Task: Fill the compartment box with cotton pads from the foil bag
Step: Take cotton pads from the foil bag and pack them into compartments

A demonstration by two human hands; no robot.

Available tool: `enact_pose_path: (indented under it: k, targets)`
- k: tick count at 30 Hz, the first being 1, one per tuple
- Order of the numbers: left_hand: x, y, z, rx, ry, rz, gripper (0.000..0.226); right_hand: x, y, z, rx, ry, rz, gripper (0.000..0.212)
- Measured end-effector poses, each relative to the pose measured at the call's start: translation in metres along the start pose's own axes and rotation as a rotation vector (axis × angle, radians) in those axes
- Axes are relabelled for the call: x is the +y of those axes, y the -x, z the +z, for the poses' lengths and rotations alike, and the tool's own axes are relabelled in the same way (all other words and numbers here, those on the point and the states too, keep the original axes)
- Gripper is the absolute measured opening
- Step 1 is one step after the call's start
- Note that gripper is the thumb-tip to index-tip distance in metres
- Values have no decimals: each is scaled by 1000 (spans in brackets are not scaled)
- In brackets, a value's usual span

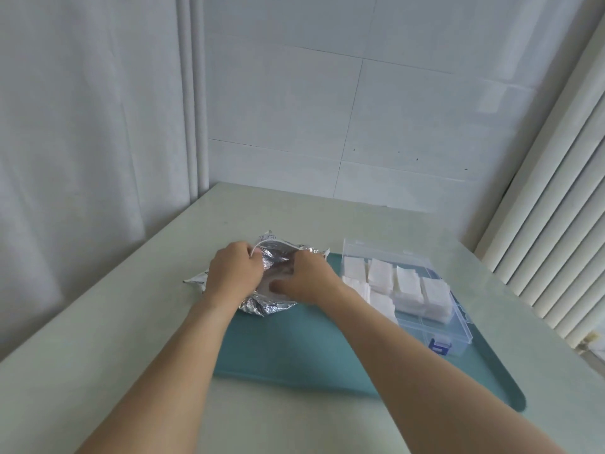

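Nearest to us, our two bare forearms run up from the lower edge of the frame over a teal mat point(294, 355) lying on the pale desk point(98, 339). At mid-frame our left hand point(232, 273) pinches the upper edge of the crumpled foil bag point(268, 306), holding its mouth wide. Our right hand point(307, 280) reaches into that mouth, fingers curled inside; whether its grip holds anything we cannot tell. Just right of the bag, on the mat, stands the clear compartment box point(458, 335), lid raised behind, a blue latch at its near end. White cotton pads point(406, 283) fill its far compartments. Beyond, a tiled wall point(360, 109) rises.
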State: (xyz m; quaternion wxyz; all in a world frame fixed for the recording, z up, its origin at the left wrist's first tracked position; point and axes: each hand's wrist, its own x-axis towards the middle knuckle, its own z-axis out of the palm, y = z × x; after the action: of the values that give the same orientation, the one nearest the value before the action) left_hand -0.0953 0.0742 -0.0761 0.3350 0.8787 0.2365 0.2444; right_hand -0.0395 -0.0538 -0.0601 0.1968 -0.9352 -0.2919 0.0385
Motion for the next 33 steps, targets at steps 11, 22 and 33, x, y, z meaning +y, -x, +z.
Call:
enact_pose_path:
  k: [11, 22, 33]
  targets:
    - [14, 8, 4, 0, 293, -110, 37, -21, 4, 16, 166, 14, 138, 23]
    - [14, 7, 7, -37, 341, -162, 29, -22, 1, 7, -36, -218, 260, 27]
    - [23, 13, 4, 10, 302, -108, 23, 5, 7, -12, 278, -444, 215, 3]
